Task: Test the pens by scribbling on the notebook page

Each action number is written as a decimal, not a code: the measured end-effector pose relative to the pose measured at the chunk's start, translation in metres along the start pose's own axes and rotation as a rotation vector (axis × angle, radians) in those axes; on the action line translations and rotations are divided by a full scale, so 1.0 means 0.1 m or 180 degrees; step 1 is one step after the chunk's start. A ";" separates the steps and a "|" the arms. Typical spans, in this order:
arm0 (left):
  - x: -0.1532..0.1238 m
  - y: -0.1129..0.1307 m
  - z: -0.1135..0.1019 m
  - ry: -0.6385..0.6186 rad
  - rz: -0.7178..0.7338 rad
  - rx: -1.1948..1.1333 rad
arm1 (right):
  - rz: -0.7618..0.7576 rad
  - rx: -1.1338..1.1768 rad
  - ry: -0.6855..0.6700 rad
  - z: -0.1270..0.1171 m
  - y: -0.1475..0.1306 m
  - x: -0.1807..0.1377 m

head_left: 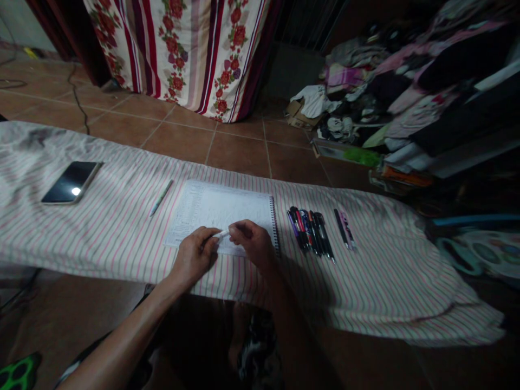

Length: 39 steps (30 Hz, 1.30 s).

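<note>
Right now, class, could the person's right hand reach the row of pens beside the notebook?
Probably yes: the row of pens lies right of the notebook, near the right hand, nothing between, though its fingers share a white pen with the left hand.

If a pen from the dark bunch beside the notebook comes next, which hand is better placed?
Probably the right hand: it sits by the wire edge of the white spiral notebook, nearest the bunch of dark pens. The left hand lies farther off. Both pinch the small white pen.
</note>
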<state>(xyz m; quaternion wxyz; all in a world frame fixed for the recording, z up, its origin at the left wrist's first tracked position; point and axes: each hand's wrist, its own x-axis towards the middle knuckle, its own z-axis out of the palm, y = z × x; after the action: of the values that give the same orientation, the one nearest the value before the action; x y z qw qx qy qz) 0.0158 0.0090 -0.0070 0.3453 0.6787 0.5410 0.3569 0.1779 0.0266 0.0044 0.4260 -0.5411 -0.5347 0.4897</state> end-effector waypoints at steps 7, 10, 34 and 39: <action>0.00 0.00 0.00 0.0017 -0.0021 -0.0006 | -0.0001 0.0156 0.0138 0.01 0.05 0.02; 0.00 0.04 -0.02 0.0005 0.0051 0.0136 | -0.0050 -0.0009 0.0116 0.00 0.04 0.00; -0.01 0.05 0.01 0.0179 0.0064 0.0224 | 0.0032 0.0186 0.0230 0.03 0.03 0.01; 0.00 0.06 0.02 0.0138 -0.0012 0.0147 | 0.0074 0.0238 0.0302 0.04 0.02 0.01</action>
<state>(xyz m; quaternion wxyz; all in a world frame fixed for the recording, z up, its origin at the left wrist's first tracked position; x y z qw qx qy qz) 0.0200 0.0080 -0.0031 0.3184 0.6776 0.5577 0.3584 0.1741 0.0268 0.0017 0.4650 -0.5536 -0.4890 0.4881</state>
